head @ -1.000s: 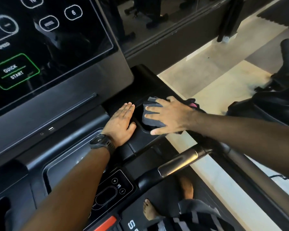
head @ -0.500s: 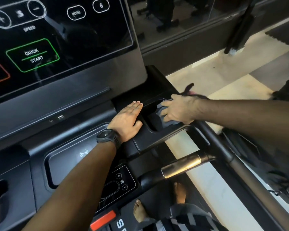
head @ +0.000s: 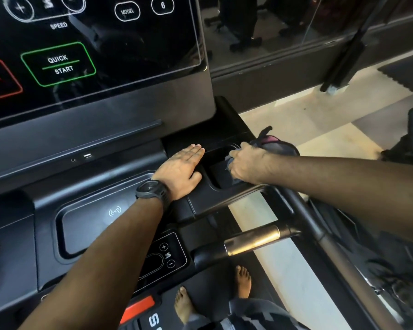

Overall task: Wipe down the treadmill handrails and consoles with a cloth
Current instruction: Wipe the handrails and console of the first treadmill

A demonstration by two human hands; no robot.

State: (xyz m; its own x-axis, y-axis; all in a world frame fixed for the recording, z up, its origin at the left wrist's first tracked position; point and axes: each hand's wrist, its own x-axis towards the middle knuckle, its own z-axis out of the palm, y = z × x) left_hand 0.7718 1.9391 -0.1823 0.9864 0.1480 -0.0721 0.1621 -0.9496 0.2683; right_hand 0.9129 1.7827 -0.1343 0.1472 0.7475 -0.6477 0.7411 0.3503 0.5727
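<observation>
Left hand (head: 181,170): bare, nails short. On the wrist just behind it, a watch (head: 152,190): black, matte, round case, dark dial with a faint pale marking, and a thick ribbed strap that wraps the wrist snugly. The forearm behind the watch is bare as far as the frame edge.

Right hand (head: 250,163): bare, with knuckles and tendons standing out on its back. The forearm behind it is also bare.

Well below both hands: left foot (head: 184,303) and right foot (head: 243,279), both bare, toes plain to see. Trousers (head: 243,315) beside the feet: loose grey fabric with darker bands, pattern blurred.
</observation>
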